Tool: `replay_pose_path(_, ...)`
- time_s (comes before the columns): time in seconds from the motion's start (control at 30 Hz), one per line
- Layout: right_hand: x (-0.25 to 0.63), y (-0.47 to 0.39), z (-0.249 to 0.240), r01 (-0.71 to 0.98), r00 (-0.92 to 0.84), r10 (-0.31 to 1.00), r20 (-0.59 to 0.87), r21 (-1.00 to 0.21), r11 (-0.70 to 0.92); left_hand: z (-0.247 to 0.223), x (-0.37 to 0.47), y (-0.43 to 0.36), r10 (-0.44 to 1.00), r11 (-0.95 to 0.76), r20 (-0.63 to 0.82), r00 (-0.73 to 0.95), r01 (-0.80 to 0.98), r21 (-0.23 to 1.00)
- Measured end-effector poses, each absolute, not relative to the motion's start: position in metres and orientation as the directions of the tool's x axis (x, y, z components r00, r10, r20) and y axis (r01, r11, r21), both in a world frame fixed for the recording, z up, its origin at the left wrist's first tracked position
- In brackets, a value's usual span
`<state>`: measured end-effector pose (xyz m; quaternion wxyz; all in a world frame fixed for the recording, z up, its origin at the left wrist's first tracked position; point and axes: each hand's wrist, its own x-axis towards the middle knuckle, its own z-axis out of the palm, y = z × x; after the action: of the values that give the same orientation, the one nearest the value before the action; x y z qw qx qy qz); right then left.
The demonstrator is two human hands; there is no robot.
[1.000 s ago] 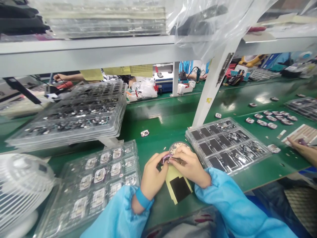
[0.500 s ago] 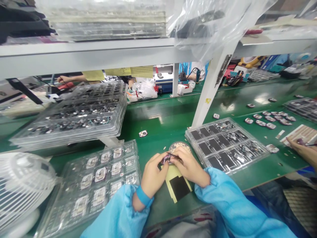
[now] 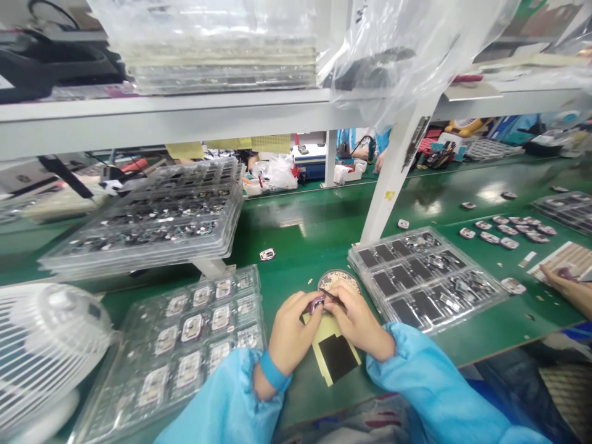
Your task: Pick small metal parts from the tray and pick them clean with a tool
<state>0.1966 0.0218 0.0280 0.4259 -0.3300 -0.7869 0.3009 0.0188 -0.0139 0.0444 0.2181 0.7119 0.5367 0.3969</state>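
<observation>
My left hand [image 3: 293, 327] is closed on a small purple-edged electronic housing [image 3: 316, 303], gripped between thumb and fingers. Against it my right hand [image 3: 354, 317] pinches dark tweezers [image 3: 333, 297], whose tips are hidden by the fingers. Both hands meet above a yellow sheet with a black square [image 3: 340, 356]. Just behind the fingers lies a round dish [image 3: 340, 275] of tiny pale pieces. To the left, a clear tray [image 3: 139, 308] holds several pale rounded housings in its pockets. On the right is another clear tray [image 3: 419, 277] with black flat panels and small shiny parts.
A white fan [image 3: 50, 351] stands at the left edge. Stacked clear trays [image 3: 148, 216] rest on a raised support behind it. A white post [image 3: 393, 166] carries the overhead shelf [image 3: 194, 117]. Several loose housings [image 3: 507, 229] lie at right, near another person's hand [image 3: 562, 280].
The view has shifted slightly, so most things sit a little lower and to the right. My hands stay together on the housing, with small finger movements. The co-worker's hand at right has moved a little.
</observation>
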Motion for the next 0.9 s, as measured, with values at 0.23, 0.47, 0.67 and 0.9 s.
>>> replay_pose_path(0.23, 0.1924, 0.0193, 0.0275, 0.241, -0.391, 0.779, 0.49, -0.762, 0.601, 0.0439, 0.0186, -0.0128, 0.941, -0.311, 0.33, 0.077, 0.581, 0.752)
replay_pose_path(0.47, 0.1937, 0.0205, 0.0289, 0.212, -0.384, 0.806, 0.451, -0.806, 0.552, 0.0452, 0.0173, -0.0127, 0.928, -0.343, 0.357, 0.106, 0.621, 0.705)
replay_pose_path(0.67, 0.1964, 0.0234, 0.0279, 0.208, -0.416, 0.8, 0.432, -0.812, 0.546, 0.0412, 0.0137, -0.0094, 0.903, -0.399, 0.396, 0.17, 0.674, 0.621)
replay_pose_path(0.9, 0.1955, 0.0225, 0.0252, 0.228, -0.365, 0.777, 0.512, -0.76, 0.608, 0.0397, 0.012, -0.01, 0.875, -0.44, 0.444, 0.195, 0.706, 0.556)
